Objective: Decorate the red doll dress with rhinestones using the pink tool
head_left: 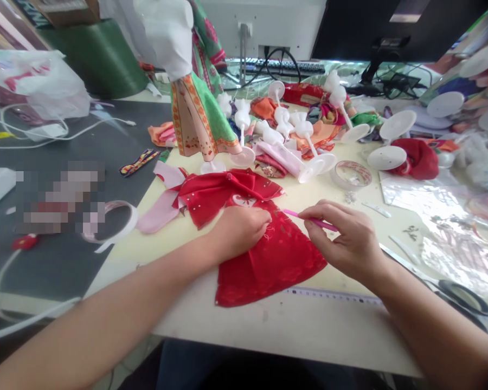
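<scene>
1. Head view: a small red cloth garment with gold-toned patterning and white bead-like dots (276,265) lies on the pale tabletop (228,325), flaring toward the near edge; it serves as landmark.
2. Left hand (242,233): rests on the garment's middle, fingers curled and pressed together. Whether they pinch cloth or the fine pale threads (269,234) just beside them cannot be told.
3. Right hand (345,235): at the garment's right edge, thumb and fingers pinching a slender, bright pink rod-like tool (324,225).
4. Governing relation (judged): tool tip to left fingers. The tool's long axis slants from the right palm, away and leftward, so its tip points toward the left hand, near but apart, at the garment's right border. Of the two hands, the left is nearer the garment's centre.
5. Surroundings: beyond the garment, a white torso form in a green and peach skirt (205,119); along its near right side, a white marked ruler (329,294).
6. Obscured: the tool's pale tip is too fine to show contact with cloth; the left hand covers the garment's middle; the right forearm partly hides the ruler and the black-handled scissors (466,298) right of the garment.
</scene>
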Demonstrator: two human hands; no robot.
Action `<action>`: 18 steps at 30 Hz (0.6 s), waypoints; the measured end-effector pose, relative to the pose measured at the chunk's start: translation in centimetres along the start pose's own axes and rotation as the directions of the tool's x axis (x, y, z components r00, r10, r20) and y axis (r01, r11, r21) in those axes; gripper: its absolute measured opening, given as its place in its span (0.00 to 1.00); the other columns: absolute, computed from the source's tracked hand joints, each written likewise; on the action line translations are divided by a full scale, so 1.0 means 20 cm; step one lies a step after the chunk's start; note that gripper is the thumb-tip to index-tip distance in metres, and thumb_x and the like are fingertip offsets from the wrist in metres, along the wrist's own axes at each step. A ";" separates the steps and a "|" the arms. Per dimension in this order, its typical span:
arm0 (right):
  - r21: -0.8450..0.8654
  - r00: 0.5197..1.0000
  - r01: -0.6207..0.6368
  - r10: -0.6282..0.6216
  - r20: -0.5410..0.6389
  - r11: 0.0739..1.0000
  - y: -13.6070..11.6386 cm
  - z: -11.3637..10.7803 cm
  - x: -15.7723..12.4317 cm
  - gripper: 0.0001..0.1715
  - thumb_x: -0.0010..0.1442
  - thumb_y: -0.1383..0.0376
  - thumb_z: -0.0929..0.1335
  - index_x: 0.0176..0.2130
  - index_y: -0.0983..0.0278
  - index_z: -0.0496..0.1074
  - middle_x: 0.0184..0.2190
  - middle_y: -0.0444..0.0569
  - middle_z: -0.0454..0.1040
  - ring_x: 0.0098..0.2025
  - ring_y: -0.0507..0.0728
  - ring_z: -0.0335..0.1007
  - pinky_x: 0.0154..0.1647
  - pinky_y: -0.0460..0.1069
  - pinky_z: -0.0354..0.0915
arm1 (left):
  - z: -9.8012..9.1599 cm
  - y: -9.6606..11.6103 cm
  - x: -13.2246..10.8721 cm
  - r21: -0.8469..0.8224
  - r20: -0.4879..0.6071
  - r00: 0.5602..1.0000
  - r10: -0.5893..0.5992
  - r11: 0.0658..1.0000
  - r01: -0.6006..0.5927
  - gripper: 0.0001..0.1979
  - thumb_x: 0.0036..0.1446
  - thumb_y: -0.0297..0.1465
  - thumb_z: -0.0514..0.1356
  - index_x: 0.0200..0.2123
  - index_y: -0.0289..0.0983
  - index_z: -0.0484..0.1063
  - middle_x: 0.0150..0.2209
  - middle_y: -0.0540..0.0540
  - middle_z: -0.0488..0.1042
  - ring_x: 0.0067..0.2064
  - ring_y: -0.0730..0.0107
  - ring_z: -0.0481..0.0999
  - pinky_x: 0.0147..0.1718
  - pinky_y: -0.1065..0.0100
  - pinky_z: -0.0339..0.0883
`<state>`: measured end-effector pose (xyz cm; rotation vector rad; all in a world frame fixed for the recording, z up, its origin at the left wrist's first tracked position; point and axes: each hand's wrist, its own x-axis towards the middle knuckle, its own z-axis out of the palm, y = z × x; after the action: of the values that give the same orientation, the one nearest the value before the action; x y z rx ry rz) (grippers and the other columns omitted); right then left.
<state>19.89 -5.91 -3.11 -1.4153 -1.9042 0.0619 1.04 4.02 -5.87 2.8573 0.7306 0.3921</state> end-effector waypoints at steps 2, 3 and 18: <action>0.000 1.000 0.006 -0.006 0.003 1.000 0.00 0.00 0.00 0.10 0.55 0.74 0.65 0.37 0.62 0.70 0.28 0.44 0.71 0.28 0.50 0.65 0.30 0.46 0.62 | 0.01 -0.01 0.00 -0.100 -0.010 0.998 -0.055 0.994 0.054 0.09 0.57 0.26 0.53 0.30 0.36 0.73 0.28 0.49 0.76 0.29 0.72 0.72 0.27 0.71 0.60; 0.000 1.000 0.008 -0.008 0.001 1.000 0.01 0.00 -0.01 0.10 0.55 0.74 0.65 0.38 0.62 0.70 0.28 0.44 0.71 0.29 0.50 0.66 0.30 0.46 0.62 | 0.01 -0.01 0.00 -0.168 -0.011 0.996 -0.087 0.982 0.084 0.09 0.56 0.27 0.53 0.31 0.36 0.74 0.28 0.49 0.76 0.30 0.72 0.73 0.29 0.71 0.61; 0.056 0.960 0.189 -0.197 0.201 0.980 0.02 0.02 0.01 0.16 0.58 0.74 0.62 0.46 0.63 0.66 0.36 0.50 0.72 0.41 0.57 0.67 0.43 0.55 0.66 | -0.22 -0.06 0.01 -0.589 -0.060 0.867 -0.495 0.719 0.370 0.08 0.52 0.31 0.59 0.31 0.34 0.76 0.19 0.53 0.68 0.21 0.79 0.62 0.21 0.76 0.54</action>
<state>19.93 -5.46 -3.48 -1.2316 -2.1919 0.1528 -0.64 5.51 -1.85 2.0240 1.0843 0.7103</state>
